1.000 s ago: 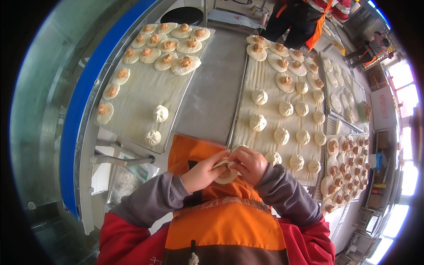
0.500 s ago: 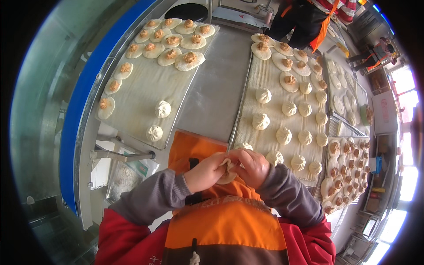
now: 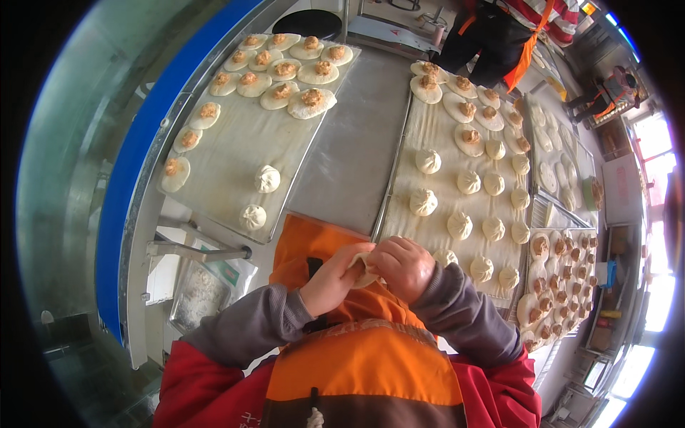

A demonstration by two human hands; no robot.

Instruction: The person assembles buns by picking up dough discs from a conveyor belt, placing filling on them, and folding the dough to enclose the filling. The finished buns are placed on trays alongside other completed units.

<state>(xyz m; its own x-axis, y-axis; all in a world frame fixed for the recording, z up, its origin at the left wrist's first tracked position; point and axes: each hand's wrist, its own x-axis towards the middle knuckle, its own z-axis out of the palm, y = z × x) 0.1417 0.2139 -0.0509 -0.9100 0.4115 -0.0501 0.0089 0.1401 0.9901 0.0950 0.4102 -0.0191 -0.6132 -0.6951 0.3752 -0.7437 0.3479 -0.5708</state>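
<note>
Close in front of my orange apron, both hands work on one small dough bun (image 3: 365, 275) with a partly gathered rim. My left hand (image 3: 330, 282) cups its left side, thumb near the top. From the right, my right hand (image 3: 404, 268) pinches the dough edge, and its fingers hide much of the bun. Beyond my hands at right, a cloth-lined tray (image 3: 437, 230) carries several pleated buns (image 3: 423, 202) and, farther back, flat dough wrappers (image 3: 469, 140) topped with filling. The left tray (image 3: 235, 146) bears two pleated buns (image 3: 267, 179) and several filled wrappers (image 3: 312, 103).
A metal tabletop (image 3: 349, 135) runs between the trays, with a blue-edged counter (image 3: 146, 150) at left. Brown-filled wrappers (image 3: 540, 246) sit on another tray at far right. One person (image 3: 489, 43) stands beyond the table; another person (image 3: 610, 93) is farther right. A metal bar (image 3: 200, 250) juts out at left.
My right fingers have shifted along the dough rim, and my left thumb has moved slightly. The bun remains between both hands. The whole view has shifted a little; the trays look unchanged.
</note>
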